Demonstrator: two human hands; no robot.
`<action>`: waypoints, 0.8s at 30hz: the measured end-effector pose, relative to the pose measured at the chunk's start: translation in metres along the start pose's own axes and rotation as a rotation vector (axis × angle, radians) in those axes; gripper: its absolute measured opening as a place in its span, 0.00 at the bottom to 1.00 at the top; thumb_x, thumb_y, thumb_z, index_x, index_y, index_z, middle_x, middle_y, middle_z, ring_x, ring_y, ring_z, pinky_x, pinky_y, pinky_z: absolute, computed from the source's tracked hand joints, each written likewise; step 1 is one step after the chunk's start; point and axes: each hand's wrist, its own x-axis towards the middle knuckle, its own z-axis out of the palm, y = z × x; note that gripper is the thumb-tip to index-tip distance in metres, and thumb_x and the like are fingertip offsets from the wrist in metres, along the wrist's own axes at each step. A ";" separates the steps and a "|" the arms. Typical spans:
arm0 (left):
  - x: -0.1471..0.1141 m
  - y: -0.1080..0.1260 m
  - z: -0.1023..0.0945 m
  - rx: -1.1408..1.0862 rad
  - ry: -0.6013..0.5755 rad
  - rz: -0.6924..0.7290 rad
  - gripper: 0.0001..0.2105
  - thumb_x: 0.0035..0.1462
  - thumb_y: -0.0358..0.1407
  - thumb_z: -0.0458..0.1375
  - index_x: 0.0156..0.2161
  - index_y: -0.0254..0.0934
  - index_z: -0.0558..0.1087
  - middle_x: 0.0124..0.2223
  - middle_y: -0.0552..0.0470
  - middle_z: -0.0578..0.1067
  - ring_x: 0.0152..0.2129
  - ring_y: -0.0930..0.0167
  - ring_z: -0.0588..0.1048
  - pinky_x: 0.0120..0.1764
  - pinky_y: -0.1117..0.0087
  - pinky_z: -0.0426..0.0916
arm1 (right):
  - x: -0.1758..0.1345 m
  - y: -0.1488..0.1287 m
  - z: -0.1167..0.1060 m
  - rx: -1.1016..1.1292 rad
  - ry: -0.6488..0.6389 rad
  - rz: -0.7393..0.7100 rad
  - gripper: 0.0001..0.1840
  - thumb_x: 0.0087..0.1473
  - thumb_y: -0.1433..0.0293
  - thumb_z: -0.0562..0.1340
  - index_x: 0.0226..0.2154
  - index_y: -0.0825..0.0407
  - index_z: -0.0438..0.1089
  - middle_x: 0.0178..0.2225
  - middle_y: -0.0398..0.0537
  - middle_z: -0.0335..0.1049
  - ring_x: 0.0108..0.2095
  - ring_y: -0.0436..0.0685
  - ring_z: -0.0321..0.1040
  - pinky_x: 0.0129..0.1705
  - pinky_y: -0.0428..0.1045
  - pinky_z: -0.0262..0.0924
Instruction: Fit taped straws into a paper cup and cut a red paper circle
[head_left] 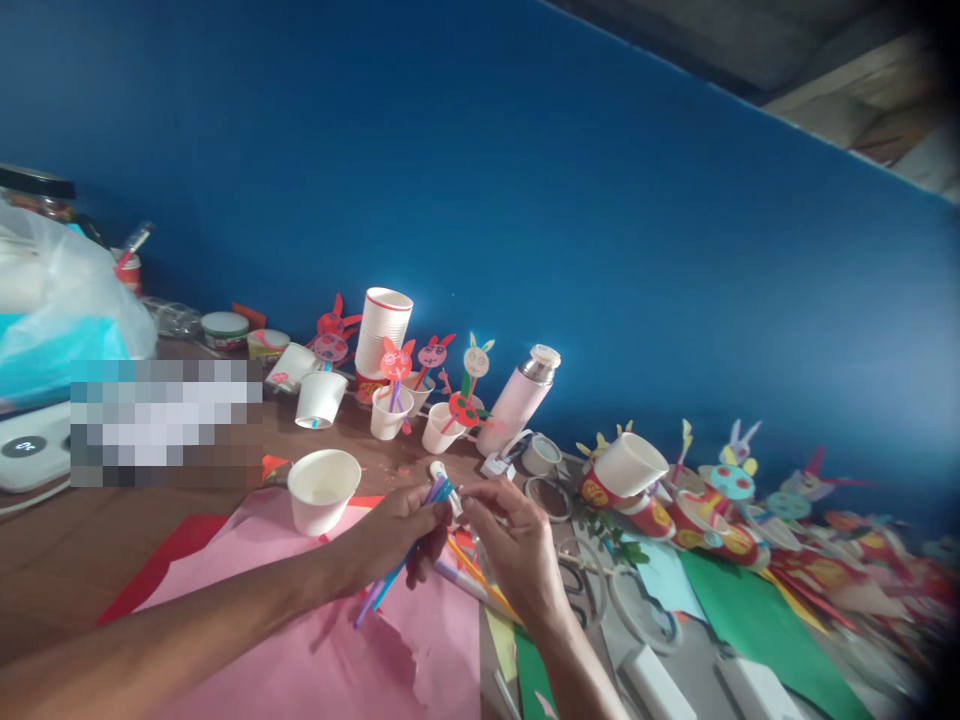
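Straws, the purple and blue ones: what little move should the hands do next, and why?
Perhaps the right hand could gently pinch the straws near their upper ends, to steady them: the left hand grips them lower down, and the right fingertips are close beside those ends.

Purple and blue straws [391, 580] in the left fingers [428, 517] over pink paper [300, 640], right fingers [510, 500] alongside.

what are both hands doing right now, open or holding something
Left hand: closed, holding purple and blue straws.
Right hand: close to their upper ends; whether it grips anything cannot be told.
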 end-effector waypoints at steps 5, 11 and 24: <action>0.000 -0.001 -0.003 -0.063 0.008 -0.038 0.14 0.56 0.47 0.54 0.32 0.37 0.62 0.18 0.61 0.67 0.10 0.79 0.63 0.13 0.80 0.59 | 0.001 0.001 -0.002 -0.019 0.013 0.007 0.07 0.53 0.69 0.60 0.29 0.50 0.74 0.25 0.42 0.72 0.28 0.52 0.68 0.32 0.45 0.60; 0.004 -0.004 -0.007 -0.057 -0.020 -0.022 0.16 0.55 0.49 0.55 0.38 0.36 0.64 0.17 0.60 0.68 0.10 0.79 0.63 0.15 0.79 0.61 | 0.001 -0.002 -0.004 0.013 0.008 0.023 0.07 0.53 0.70 0.60 0.31 0.50 0.75 0.25 0.41 0.72 0.27 0.50 0.69 0.31 0.43 0.60; -0.005 -0.008 0.001 0.052 -0.040 -0.107 0.12 0.55 0.45 0.53 0.33 0.39 0.59 0.20 0.64 0.60 0.11 0.83 0.50 0.13 0.83 0.44 | -0.003 -0.001 -0.001 -0.128 -0.053 -0.090 0.08 0.54 0.73 0.59 0.34 0.49 0.75 0.28 0.41 0.71 0.31 0.50 0.67 0.35 0.44 0.58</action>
